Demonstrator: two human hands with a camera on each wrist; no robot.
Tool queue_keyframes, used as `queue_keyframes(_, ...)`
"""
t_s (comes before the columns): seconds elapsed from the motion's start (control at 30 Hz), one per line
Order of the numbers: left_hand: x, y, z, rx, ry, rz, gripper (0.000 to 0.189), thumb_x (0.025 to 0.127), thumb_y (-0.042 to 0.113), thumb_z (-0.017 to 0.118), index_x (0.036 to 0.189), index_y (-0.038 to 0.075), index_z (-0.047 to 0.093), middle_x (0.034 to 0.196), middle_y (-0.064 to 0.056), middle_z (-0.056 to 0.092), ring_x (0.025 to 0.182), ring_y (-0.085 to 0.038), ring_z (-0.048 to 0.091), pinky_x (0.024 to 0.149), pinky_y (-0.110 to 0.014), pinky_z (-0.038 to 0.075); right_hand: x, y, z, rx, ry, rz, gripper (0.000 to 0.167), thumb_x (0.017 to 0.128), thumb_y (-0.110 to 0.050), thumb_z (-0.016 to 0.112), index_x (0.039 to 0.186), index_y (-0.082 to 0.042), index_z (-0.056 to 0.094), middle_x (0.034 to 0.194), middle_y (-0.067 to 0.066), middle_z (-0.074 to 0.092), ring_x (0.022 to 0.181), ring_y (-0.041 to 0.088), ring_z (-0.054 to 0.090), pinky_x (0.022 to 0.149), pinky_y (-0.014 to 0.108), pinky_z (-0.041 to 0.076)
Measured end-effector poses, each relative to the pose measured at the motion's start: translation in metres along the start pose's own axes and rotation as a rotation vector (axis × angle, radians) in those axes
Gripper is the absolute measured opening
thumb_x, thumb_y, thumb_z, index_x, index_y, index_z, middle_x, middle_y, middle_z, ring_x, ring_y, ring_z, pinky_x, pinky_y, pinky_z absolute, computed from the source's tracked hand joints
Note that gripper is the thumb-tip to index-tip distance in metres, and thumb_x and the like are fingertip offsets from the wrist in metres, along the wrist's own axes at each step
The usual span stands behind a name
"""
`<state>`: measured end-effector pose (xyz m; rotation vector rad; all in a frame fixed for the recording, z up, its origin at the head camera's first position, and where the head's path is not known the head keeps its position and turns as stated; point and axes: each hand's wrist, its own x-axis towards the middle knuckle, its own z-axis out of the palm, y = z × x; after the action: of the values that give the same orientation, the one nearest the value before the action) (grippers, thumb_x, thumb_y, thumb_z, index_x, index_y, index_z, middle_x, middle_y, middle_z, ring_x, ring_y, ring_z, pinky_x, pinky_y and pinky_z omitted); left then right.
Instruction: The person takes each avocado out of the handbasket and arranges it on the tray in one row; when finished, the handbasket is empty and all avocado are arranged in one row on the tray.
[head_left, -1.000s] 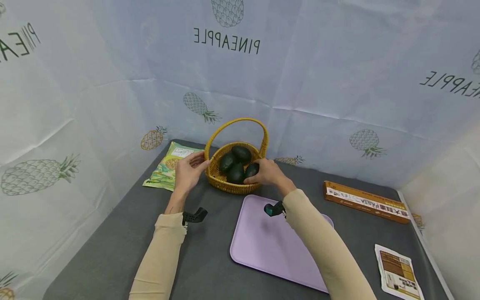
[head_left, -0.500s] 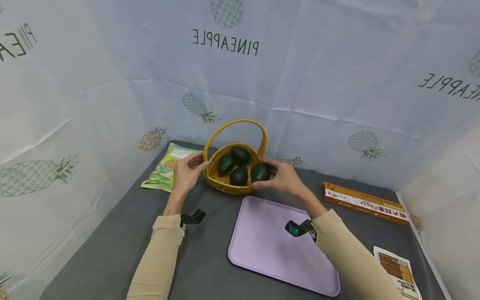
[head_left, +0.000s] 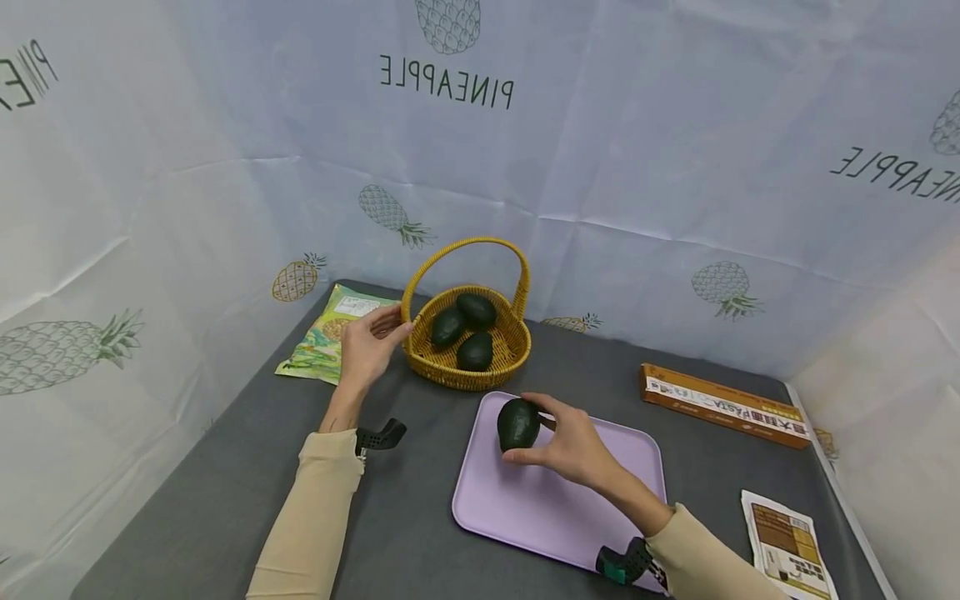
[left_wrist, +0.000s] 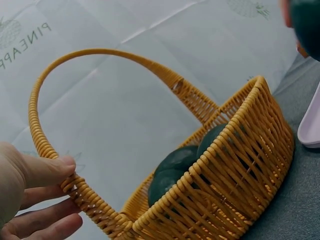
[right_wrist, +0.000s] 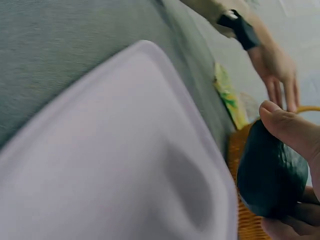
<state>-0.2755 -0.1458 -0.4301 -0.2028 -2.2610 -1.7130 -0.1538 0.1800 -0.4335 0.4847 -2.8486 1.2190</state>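
Note:
A dark green avocado (head_left: 518, 425) is gripped between the thumb and fingers of my right hand (head_left: 568, 442). It hangs over the left far part of the lilac tray (head_left: 525, 517), and its shadow on the tray shows in the right wrist view. My left hand (head_left: 367, 346) pinches the side of the yellow wicker basket's handle (left_wrist: 82, 192), thumb on one face and fingers on the other. Inside the basket (head_left: 465, 379) lie three more avocados (head_left: 475, 352), partly hidden by the wicker wall in the left wrist view.
Left of the basket lies a green and yellow bag (head_left: 318, 346), partly behind my left hand. An orange pasta box (head_left: 723, 406) lies at the back right, and a white and brown packet (head_left: 789, 546) at the right front. A pineapple-print cloth (head_left: 600, 167) hangs behind the grey table.
My right hand has lifted an avocado out of the basket and carried it toward me, over the tray. The left hand keeps its hold on the handle.

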Motion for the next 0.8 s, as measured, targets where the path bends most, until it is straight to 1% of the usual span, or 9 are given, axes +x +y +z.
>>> queue_keyframes(0.1, 0.000, -0.001, 0.000, 0.004, 0.006, 0.006, 0.043, 0.097, 0.019, 0.078, 0.137, 0.005, 0.069, 0.129, -0.020, 0.073, 0.119, -0.033, 0.071, 0.100, -0.039, 0.061, -0.007, 0.002, 0.011, -0.021, 0.013, -0.005, 0.093, 0.066, -0.046, 0.100, 0.142, -0.007, 0.063, 0.134, 0.006, 0.070, 0.123, 0.026, 0.068, 0.101, 0.045, 0.062)
queue_keyframes(0.23, 0.001, -0.002, 0.000, 0.000, 0.006, 0.003, 0.044, 0.097, 0.021, 0.078, 0.137, 0.005, 0.069, 0.129, -0.020, 0.072, 0.119, -0.033, 0.070, 0.101, -0.040, 0.061, -0.012, 0.005, 0.023, -0.050, 0.028, -0.027, 0.092, 0.064, -0.046, 0.101, 0.139, -0.007, 0.065, 0.130, 0.004, 0.073, 0.120, 0.023, 0.070, 0.099, 0.046, 0.063)
queue_keyframes(0.3, 0.001, -0.002, 0.001, -0.003, 0.005, 0.002, 0.044, 0.097, 0.021, 0.078, 0.137, 0.005, 0.069, 0.129, -0.019, 0.072, 0.119, -0.033, 0.070, 0.101, -0.040, 0.061, -0.013, 0.007, 0.028, -0.060, 0.035, -0.042, 0.091, 0.063, -0.045, 0.101, 0.138, -0.006, 0.066, 0.128, 0.004, 0.074, 0.117, 0.023, 0.071, 0.097, 0.047, 0.063)
queue_keyframes(0.4, 0.001, -0.003, 0.001, 0.001, 0.007, -0.001, 0.044, 0.096, 0.020, 0.079, 0.137, 0.006, 0.069, 0.129, -0.019, 0.073, 0.119, -0.033, 0.070, 0.102, -0.040, 0.061, -0.014, 0.009, 0.034, -0.065, 0.024, -0.051, 0.092, 0.064, -0.042, 0.101, 0.139, -0.005, 0.064, 0.130, 0.006, 0.072, 0.119, 0.024, 0.070, 0.098, 0.047, 0.063)
queue_keyframes(0.6, 0.002, -0.003, 0.002, 0.004, 0.014, 0.004, 0.043, 0.096, 0.021, 0.079, 0.136, 0.006, 0.070, 0.127, -0.018, 0.073, 0.118, -0.033, 0.071, 0.101, -0.040, 0.061, -0.014, 0.009, 0.035, -0.113, -0.031, -0.029, 0.099, 0.066, -0.046, 0.100, 0.146, -0.006, 0.057, 0.141, 0.008, 0.065, 0.130, 0.027, 0.063, 0.108, 0.051, 0.056)
queue_keyframes(0.7, 0.001, -0.002, 0.002, 0.004, 0.015, 0.015, 0.043, 0.096, 0.021, 0.079, 0.135, 0.006, 0.070, 0.127, -0.018, 0.073, 0.117, -0.033, 0.071, 0.101, -0.042, 0.061, -0.013, 0.007, 0.035, -0.141, -0.045, -0.036, 0.102, 0.066, -0.048, 0.099, 0.147, -0.006, 0.055, 0.143, 0.009, 0.064, 0.132, 0.029, 0.062, 0.110, 0.053, 0.054)
queue_keyframes(0.8, 0.001, -0.002, 0.002, 0.004, 0.017, 0.019, 0.043, 0.096, 0.022, 0.079, 0.135, 0.006, 0.070, 0.127, -0.019, 0.073, 0.117, -0.033, 0.071, 0.101, -0.043, 0.061, -0.013, 0.006, 0.034, -0.143, -0.058, -0.033, 0.103, 0.066, -0.047, 0.100, 0.148, -0.004, 0.055, 0.144, 0.010, 0.064, 0.132, 0.029, 0.062, 0.110, 0.054, 0.054)
